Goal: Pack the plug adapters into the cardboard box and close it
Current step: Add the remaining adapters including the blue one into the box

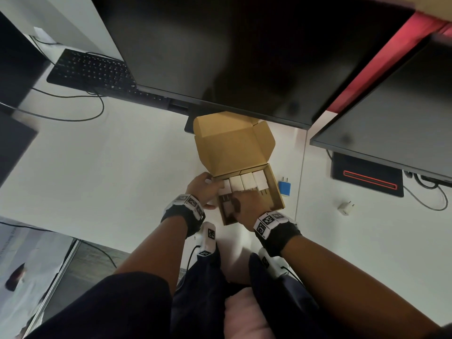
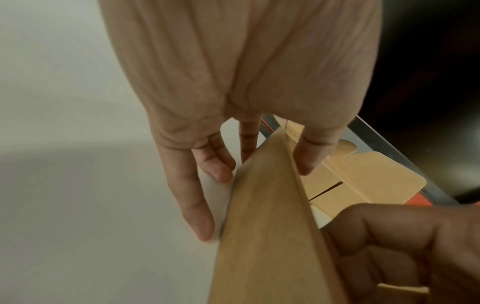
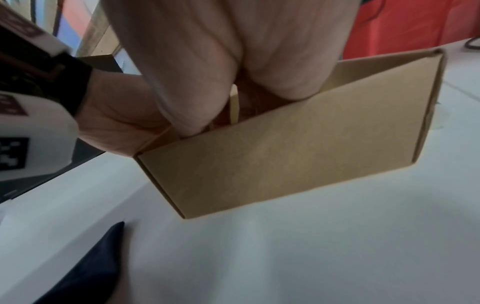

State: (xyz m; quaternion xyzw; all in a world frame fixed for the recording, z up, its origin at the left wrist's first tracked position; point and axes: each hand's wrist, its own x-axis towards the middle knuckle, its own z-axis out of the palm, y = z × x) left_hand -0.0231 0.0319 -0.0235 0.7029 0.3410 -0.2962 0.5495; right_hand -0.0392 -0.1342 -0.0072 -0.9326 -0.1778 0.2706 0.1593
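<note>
Fingers (image 2: 205, 164) of the left hand (image 1: 200, 185) lie straight along the cardboard box's (image 1: 275, 189) left wall, thumb hooked inside; the right hand (image 1: 245, 204) reaches in, its fingers hidden, so I cannot tell their state. Packing looks partly done: a row of white adapters (image 1: 244, 182) fills the back, while a blue adapter (image 1: 284, 188) and a small white adapter (image 1: 345, 207) wait on the surface (image 1: 122, 167). Only the head view shows these; the wrist views show the walls.
</note>
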